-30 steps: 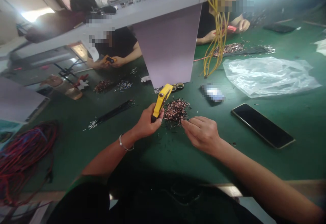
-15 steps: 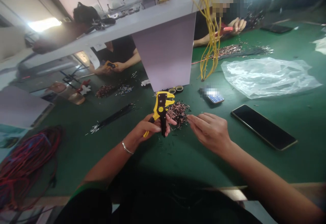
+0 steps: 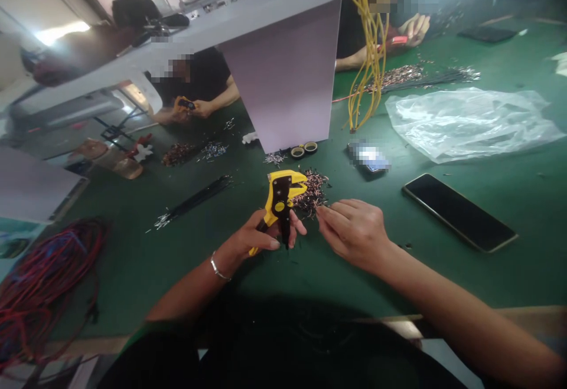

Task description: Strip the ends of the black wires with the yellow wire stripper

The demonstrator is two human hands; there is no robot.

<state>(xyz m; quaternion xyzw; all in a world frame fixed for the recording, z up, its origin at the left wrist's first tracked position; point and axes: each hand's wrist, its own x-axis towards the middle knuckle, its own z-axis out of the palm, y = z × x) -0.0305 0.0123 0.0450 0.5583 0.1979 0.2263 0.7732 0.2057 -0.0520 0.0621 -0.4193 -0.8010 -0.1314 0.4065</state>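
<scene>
My left hand is wrapped round the handles of a yellow and black wire stripper, its jaws pointing up and to the right. Beside it, my right hand is closed, thumb and fingers pinched on a short wire that is mostly hidden by the fingertips. Those fingertips are at the lower right edge of a pile of short copper-ended wire pieces. Part of this pile lies behind the stripper's jaws.
Black wires lie bundled at left, beyond a red cable coil. A phone and a clear plastic bag are at right. Tape rolls sit by the white panel. Yellow wires hang down. Two co-workers' hands work opposite.
My right hand has moved slightly left, closer to the stripper and the wire pile. The jaws look wider apart than before. The view has tilted down a little.
</scene>
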